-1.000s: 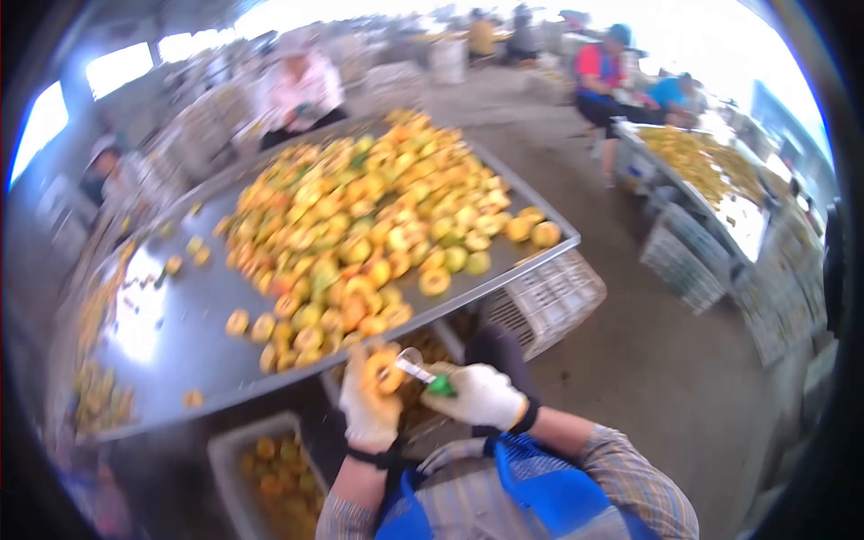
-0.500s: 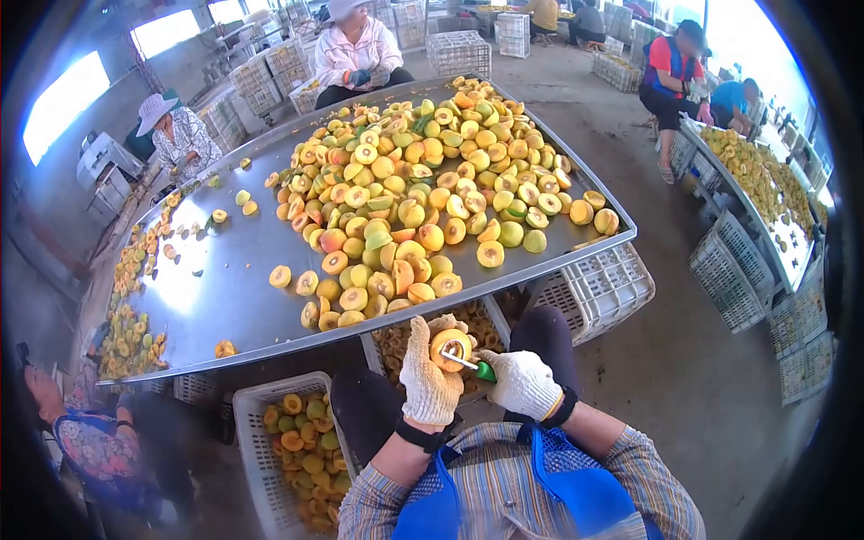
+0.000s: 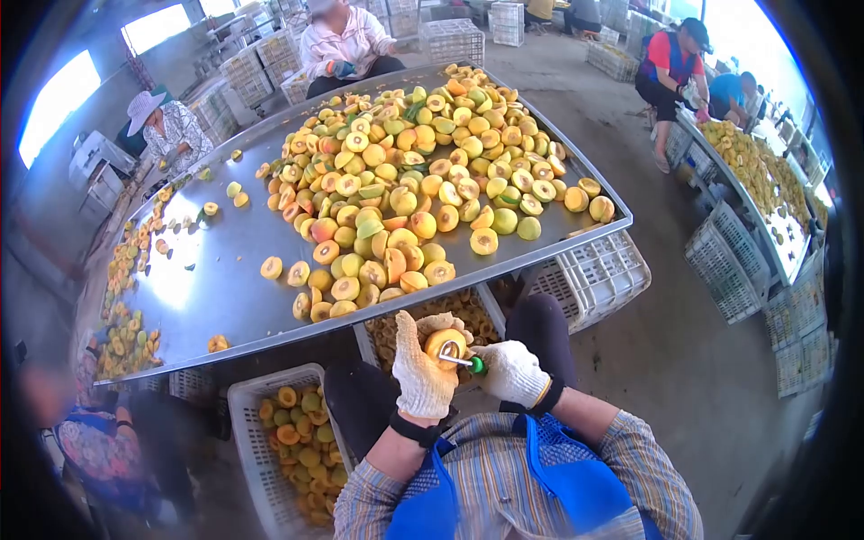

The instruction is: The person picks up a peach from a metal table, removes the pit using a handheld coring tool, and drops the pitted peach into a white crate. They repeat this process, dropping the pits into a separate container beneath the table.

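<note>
In the head view, my left hand (image 3: 423, 376), in a pale knit work glove, is wrapped round a yellow peach half (image 3: 441, 339) with its cut side up. My gloved right hand (image 3: 517, 375) grips a coring tool by its green handle (image 3: 477, 364), most of which the fingers hide. The tool's metal loop rests against the cut face of the fruit. Both hands are above my lap, just below the edge of a metal table (image 3: 234, 297). On that table lies a large pile of halved peaches (image 3: 396, 193).
Between my knees stands a crate of fruit pieces (image 3: 373, 346); left of it is a white crate (image 3: 241, 405) of peach halves. Another white crate (image 3: 605, 279) sits under the table's right side. Other people work around this table and at a second table (image 3: 781, 243) on the right.
The view has shifted slightly. My hands still hold the peach half and the coring tool, with the loop at the cut face. The person across the table has moved their hands apart.
</note>
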The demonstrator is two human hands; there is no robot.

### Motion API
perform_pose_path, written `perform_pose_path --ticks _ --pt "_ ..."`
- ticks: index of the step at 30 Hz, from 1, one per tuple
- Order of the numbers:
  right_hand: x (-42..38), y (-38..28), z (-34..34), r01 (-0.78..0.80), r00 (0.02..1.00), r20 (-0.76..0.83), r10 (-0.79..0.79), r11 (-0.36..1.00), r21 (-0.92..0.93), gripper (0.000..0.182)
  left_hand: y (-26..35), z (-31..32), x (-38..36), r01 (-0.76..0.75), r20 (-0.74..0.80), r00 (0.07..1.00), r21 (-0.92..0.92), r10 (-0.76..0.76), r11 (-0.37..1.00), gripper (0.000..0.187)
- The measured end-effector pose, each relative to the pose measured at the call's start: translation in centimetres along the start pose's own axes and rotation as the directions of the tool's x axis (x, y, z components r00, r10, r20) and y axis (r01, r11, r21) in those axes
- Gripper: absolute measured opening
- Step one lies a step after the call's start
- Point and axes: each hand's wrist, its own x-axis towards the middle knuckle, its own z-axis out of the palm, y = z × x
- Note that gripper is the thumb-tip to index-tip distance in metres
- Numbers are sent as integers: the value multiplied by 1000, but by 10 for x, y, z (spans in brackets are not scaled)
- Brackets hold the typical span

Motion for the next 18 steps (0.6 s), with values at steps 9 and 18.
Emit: perform_pose_path --ticks 9,18 --pt "1 -10 -18 -5 1000 0 5 995 -95 22 -6 -5 3 56 -33 998 -118 -60 991 56" --pt "8 6 -9 28 996 81 -20 995 -96 12 -16 -9 1 -28 -66 998 -39 25 999 57"
